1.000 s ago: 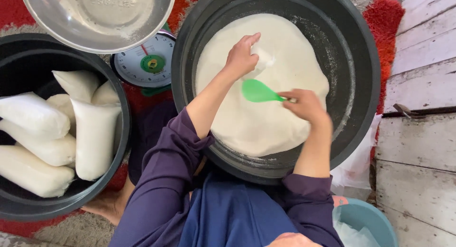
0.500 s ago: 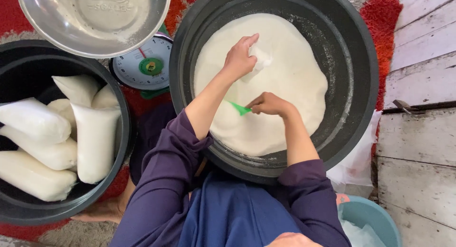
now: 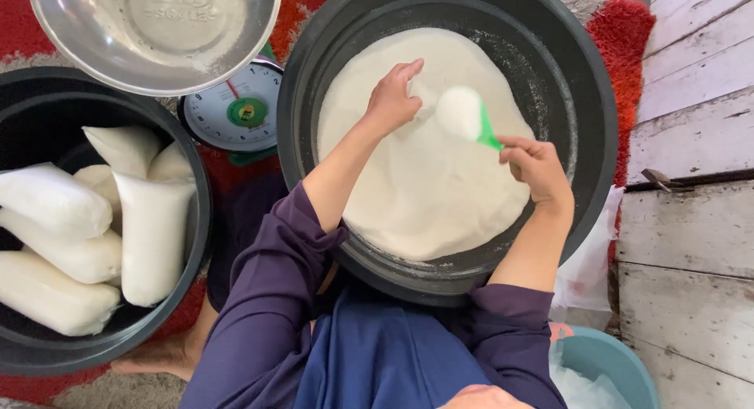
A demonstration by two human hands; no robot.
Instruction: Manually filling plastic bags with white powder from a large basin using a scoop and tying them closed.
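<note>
Now the right hand (image 3: 538, 167) pinches the handle of a green scoop (image 3: 470, 118) between thumb and fingers; the scoop is heaped with white powder and is held above the middle of the white powder (image 3: 416, 189) that fills the large black tub (image 3: 585, 87). The left hand (image 3: 393, 102) is over the same powder, just beside the scoop on its left, with the fingers curled around something thin and pale, maybe the mouth of a clear bag; I cannot tell exactly what it holds. Both arms wear purple sleeves (image 3: 267, 299) and reach over the near rim of the tub.

At the left edge of the view stands a second black tub (image 3: 200, 212) which holds several filled white bags (image 3: 153, 236) lying side by side. Between the two tubs, at the far side, a round dial scale (image 3: 236, 106) stands on the red rug (image 3: 624, 28), and a shiny metal bowl (image 3: 157, 32) partly covers it. By the near right corner is a teal bucket (image 3: 616, 362), and beside it clear plastic (image 3: 585, 267) lies against the large tub. White wooden boards (image 3: 691, 142) are at the right side.
</note>
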